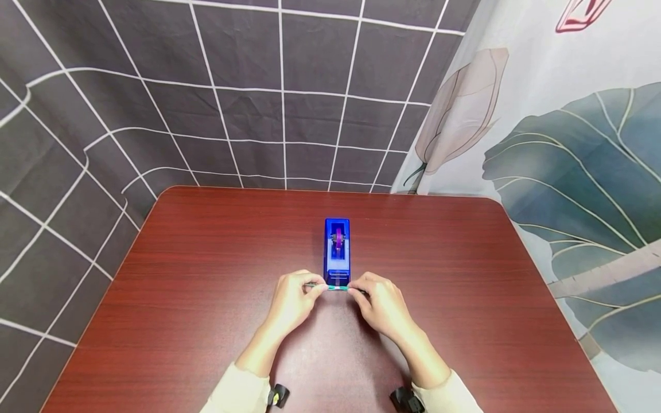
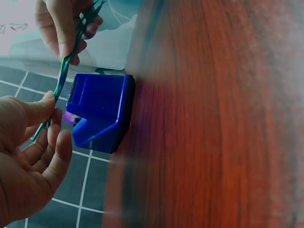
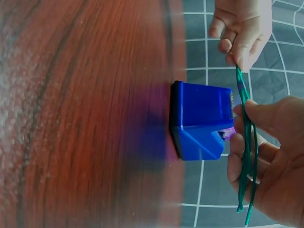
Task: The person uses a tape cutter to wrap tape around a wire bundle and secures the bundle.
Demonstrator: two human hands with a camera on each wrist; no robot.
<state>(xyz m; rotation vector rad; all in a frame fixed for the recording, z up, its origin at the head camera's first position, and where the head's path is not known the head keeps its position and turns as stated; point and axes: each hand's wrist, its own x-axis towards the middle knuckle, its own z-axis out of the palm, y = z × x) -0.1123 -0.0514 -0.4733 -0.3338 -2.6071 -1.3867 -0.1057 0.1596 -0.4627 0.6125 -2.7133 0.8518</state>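
A blue tape dispenser (image 1: 338, 265) stands on the table, its toothed cutting edge facing the person and a purple roll (image 1: 338, 241) seated inside. Just before that edge, my two hands stretch a bundle of thin green strands (image 2: 61, 85) sideways between them. My left hand (image 1: 290, 299) pinches one end between thumb and fingers. Opposite it, my right hand (image 1: 383, 304) pinches the other part, and loose strand ends hang past its fingers in the right wrist view. Whether the bundle touches the dispenser (image 3: 204, 114) I cannot tell.
The reddish-brown wooden table (image 1: 206, 246) reaches out on both sides of the dispenser. Behind it hangs a dark grey cloth (image 1: 248, 115) with a white grid. A white curtain (image 1: 521, 34) with leaf prints hangs at the right.
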